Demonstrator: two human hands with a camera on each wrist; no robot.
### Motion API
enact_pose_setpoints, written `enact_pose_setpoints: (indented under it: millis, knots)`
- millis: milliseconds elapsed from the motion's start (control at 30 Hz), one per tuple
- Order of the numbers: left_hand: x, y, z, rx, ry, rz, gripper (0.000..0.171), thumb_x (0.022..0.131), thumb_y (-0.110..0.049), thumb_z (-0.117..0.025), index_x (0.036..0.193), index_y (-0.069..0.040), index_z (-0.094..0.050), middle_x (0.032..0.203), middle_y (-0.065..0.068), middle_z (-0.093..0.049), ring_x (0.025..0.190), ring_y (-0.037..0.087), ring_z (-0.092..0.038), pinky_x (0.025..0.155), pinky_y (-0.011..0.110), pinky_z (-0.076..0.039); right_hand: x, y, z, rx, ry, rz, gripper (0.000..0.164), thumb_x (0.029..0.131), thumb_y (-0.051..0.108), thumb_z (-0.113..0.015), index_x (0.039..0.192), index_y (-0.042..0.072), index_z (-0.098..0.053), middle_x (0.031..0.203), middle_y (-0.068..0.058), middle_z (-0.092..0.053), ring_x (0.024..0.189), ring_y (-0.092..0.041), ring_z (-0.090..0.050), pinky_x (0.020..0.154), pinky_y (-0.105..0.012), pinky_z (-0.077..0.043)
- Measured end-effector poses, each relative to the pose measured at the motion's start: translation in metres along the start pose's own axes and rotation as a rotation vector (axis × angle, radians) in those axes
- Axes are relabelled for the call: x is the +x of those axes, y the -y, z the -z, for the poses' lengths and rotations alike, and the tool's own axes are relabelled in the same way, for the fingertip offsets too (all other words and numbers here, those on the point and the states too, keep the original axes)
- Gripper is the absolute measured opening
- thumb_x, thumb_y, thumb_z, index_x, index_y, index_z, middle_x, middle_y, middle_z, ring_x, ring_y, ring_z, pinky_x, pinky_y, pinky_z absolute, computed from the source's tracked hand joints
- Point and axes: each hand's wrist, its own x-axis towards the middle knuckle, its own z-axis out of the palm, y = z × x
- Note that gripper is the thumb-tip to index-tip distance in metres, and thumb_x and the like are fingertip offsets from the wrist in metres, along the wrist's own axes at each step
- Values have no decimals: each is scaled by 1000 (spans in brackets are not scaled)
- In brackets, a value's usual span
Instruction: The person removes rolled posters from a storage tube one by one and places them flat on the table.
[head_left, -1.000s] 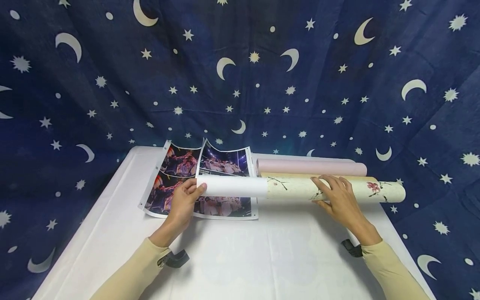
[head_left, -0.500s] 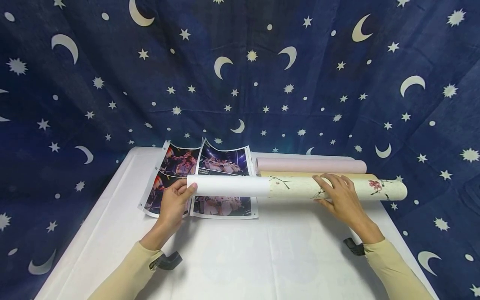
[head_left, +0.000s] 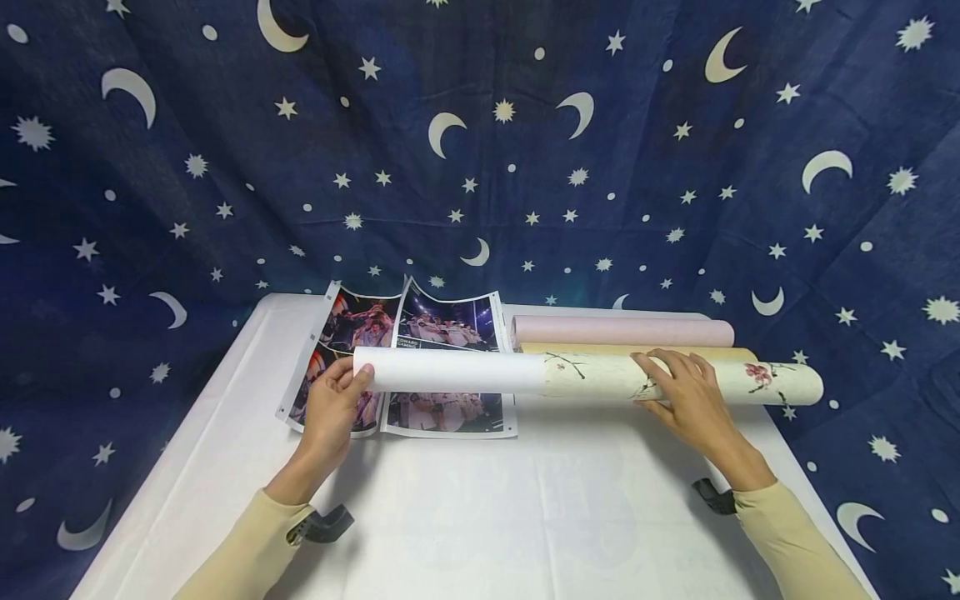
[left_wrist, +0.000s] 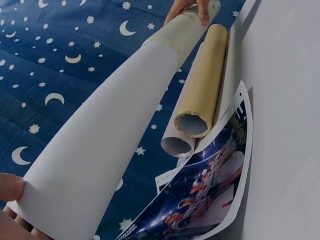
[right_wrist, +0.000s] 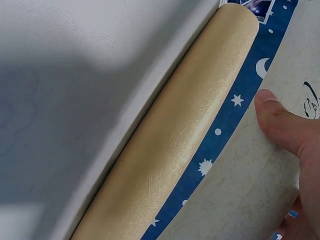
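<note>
My left hand (head_left: 328, 410) pinches the left end of a white paper roll (head_left: 450, 370), thumb on the near side. The roll's right end is hidden inside a cream wallpaper roll (head_left: 596, 377) printed with branches and red flowers. My right hand (head_left: 692, 402) grips this wallpaper roll around its middle, with the thumb (right_wrist: 272, 112) lying along its surface. Both rolls are held level, raised above the table. In the left wrist view the white roll (left_wrist: 107, 130) runs from the fingers up to the wallpaper roll's edge.
Behind the held rolls lie a gold roll (left_wrist: 202, 75) and a pink roll (head_left: 622, 331), side by side. Curled photo posters (head_left: 448, 323) lie on the white table (head_left: 480, 517) at the back left. A blue curtain (head_left: 480, 150) with moons and stars hangs behind.
My left hand has moved left with the white roll's end, and more of its length shows outside the wallpaper roll. The right hand and wallpaper roll have shifted slightly right.
</note>
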Motion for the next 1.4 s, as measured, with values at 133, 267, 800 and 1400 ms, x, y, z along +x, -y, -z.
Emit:
enact_pose_setpoints:
  millis: [133, 267, 800, 1400]
  knots:
    - [0, -2, 7, -4, -16, 11, 31, 101, -22, -56, 124, -3, -50, 104, -15, -68, 111, 4, -60, 99, 17, -45, -3, -1, 0, 2, -1, -7, 79, 66, 28, -84, 137, 15, -53, 124, -18, -57, 112, -43, -54, 100, -67, -32]
    - [-1, -3, 14, -7, -34, 23, 32, 101, -26, -54, 127, -7, -48, 113, -10, -66, 117, 7, -56, 107, 23, -39, -6, -2, 1, 8, 5, -19, 79, 66, 27, -84, 138, 15, -53, 125, -19, -57, 112, -44, -54, 100, -67, -31]
    - [3, -8, 38, -49, -141, -12, 29, 101, -29, -54, 125, -13, -49, 111, -12, -66, 123, 10, -52, 119, 36, -27, -17, -4, 2, 7, 31, -36, 81, 65, 23, -86, 138, 15, -52, 122, -19, -57, 111, -44, -53, 99, -67, -31]
    - [5, -14, 45, -130, -204, -29, 28, 101, -28, -54, 125, -14, -49, 113, -8, -66, 123, 10, -54, 118, 36, -31, -29, 6, -22, 8, 142, 8, 83, 63, 24, -90, 138, 17, -53, 124, -19, -59, 115, -42, -53, 96, -66, -35]
